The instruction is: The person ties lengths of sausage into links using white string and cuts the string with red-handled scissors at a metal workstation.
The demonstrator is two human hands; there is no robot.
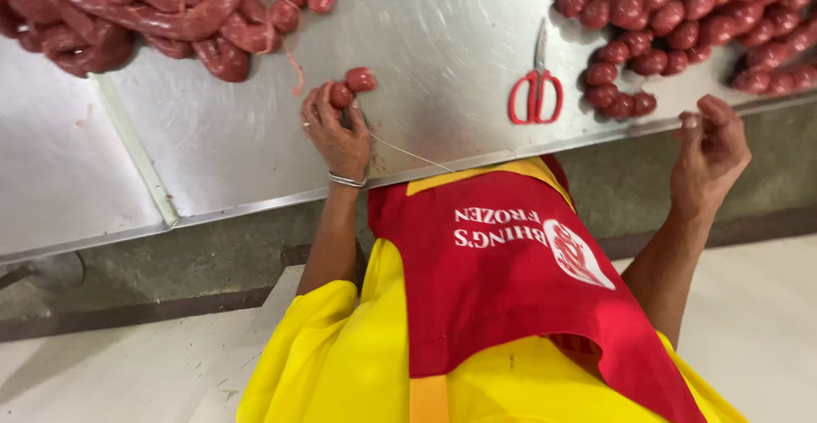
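Observation:
My left hand [336, 132] rests on the steel table [442, 40] and grips a small round red sausage link [341, 95]. A second link [360, 79] sits just beyond the fingers. A thin string [417, 156] runs from this hand across the table edge towards my right. My right hand [709, 146] is raised off the table's front edge with its fingertips pinched together, apparently on the string's end. A silver bangle [346, 181] is on my left wrist. I wear a red apron [502, 278] over a yellow shirt.
Red-handled scissors [535, 93] lie on the table between my hands. A heap of tied round sausage links [672, 14] fills the far right. Long untied sausage coils [128, 14] lie at the far left. A seam [136, 151] splits the tabletop.

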